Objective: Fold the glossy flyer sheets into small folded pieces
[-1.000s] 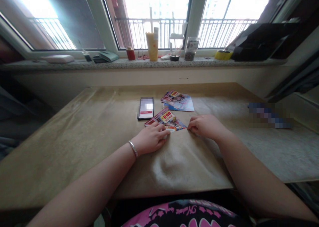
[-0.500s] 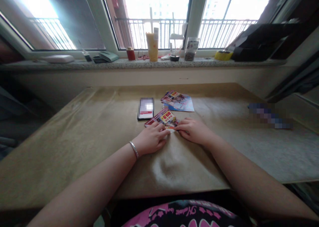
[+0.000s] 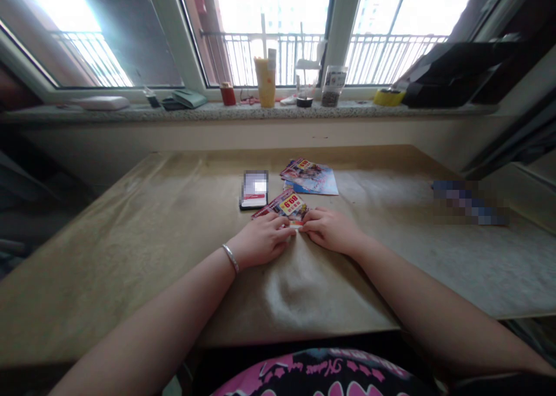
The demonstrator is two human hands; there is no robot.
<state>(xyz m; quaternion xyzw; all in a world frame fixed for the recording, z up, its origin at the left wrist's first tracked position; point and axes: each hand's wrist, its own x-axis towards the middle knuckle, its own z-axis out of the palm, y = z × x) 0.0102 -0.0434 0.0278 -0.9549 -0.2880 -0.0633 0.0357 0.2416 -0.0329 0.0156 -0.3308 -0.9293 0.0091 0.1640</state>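
Note:
A colourful printed flyer (image 3: 284,204) with a large red "89.9" on a yellow patch lies flat on the table in front of me. My left hand (image 3: 266,238) rests on its near left edge, fingers bent over the paper and thumb at the rim. At the near right edge, my right hand (image 3: 326,228) pinches the paper between thumb and fingers. A narrow light strip shows along the edge between both hands, seemingly a fold. The rest of that edge is hidden under my fingers.
Behind the flyer lies a small stack of other flyers (image 3: 310,177). A phone (image 3: 254,190) lies to its left. A blurred bluish item (image 3: 471,204) is at the far right. Cups, including a yellow tumbler (image 3: 266,83), line the windowsill (image 3: 208,113).
My right hand has slid slightly left along the flyer's near edge, closer to my left hand. The left hand has shifted barely leftward; the flyer stays in place.

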